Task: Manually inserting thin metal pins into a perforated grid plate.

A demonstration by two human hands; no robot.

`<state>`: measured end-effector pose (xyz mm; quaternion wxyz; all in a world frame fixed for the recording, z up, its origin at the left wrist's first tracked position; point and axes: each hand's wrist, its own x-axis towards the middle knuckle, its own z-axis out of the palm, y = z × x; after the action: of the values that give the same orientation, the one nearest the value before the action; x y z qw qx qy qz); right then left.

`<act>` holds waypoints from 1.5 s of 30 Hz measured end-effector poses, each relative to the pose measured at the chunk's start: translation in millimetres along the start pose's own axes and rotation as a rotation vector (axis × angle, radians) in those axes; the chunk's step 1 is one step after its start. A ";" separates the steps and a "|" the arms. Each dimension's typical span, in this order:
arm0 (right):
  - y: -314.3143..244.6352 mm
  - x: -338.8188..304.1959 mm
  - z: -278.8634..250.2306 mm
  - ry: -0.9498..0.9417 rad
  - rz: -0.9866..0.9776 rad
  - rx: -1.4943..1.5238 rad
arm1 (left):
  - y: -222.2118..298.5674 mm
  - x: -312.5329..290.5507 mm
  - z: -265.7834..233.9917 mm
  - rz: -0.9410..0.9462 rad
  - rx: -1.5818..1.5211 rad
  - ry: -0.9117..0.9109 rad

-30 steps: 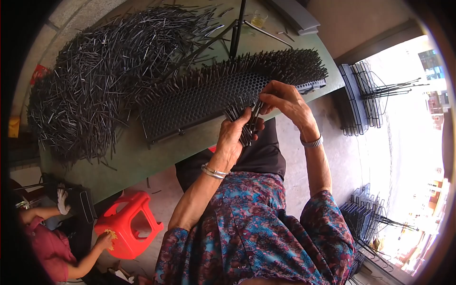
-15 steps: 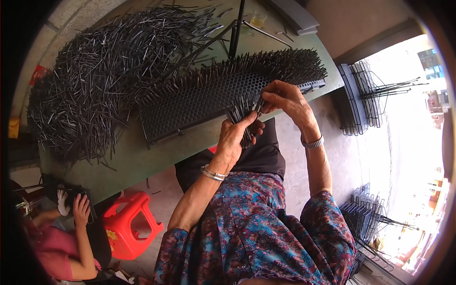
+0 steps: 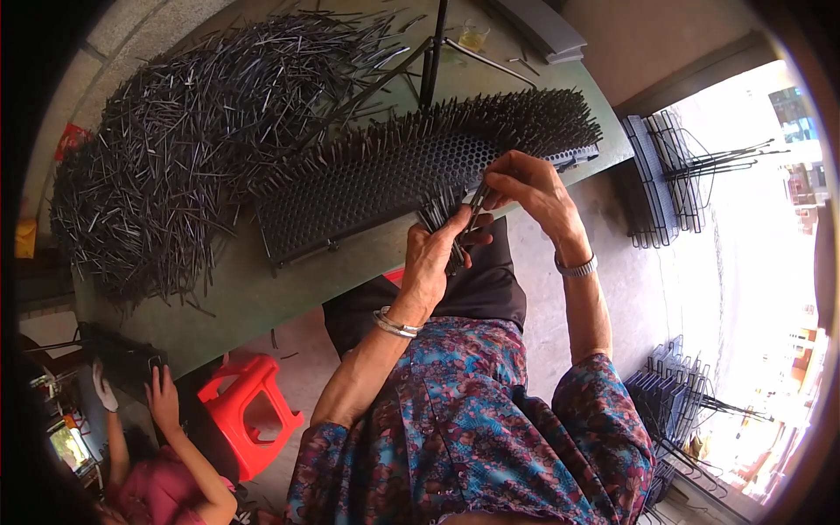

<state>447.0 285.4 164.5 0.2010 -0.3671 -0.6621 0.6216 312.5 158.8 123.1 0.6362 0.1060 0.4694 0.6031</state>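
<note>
At the centre of the frame, the left hand is closed around a bundle of thin, straight black strips, its thumb laid across them and their ends fanning toward the upper left. Just right of it, the right hand pinches a single slim dark strip between thumb and fingertips. Directly behind both hands, a long black board with honeycomb holes lies along the edge of a dull green tabletop, with many short black strips standing upright along its far side. A large, tangled heap of loose black strips fills the upper left. At lower left, a co-worker's bare hand is near a red plastic stool.
</note>
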 end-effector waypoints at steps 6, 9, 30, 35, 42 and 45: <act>-6.7 1.6 -6.9 0.384 -0.222 -0.252 | -12.8 11.3 -16.9 -0.015 -0.153 0.046; -8.2 13.1 -2.5 0.648 -0.330 -0.372 | -16.8 13.6 -21.1 -0.110 -0.261 0.033; 25.8 46.0 -9.2 0.687 -0.508 -0.689 | -29.6 19.6 -26.9 -0.181 -0.520 -0.060; 25.2 48.0 0.4 0.679 -0.506 -0.813 | -28.6 18.4 -23.4 -0.189 -0.504 0.064; 29.8 47.5 3.6 0.708 -0.509 -0.966 | -28.3 14.6 -27.2 -0.124 -0.377 0.046; 33.3 48.0 4.0 0.744 -0.526 -0.928 | -28.0 14.4 -27.5 -0.107 -0.407 0.018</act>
<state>420.7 316.7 122.5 0.3830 -0.4320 -0.8159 0.0325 308.9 152.4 82.0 0.6716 -0.0553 0.3482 0.6517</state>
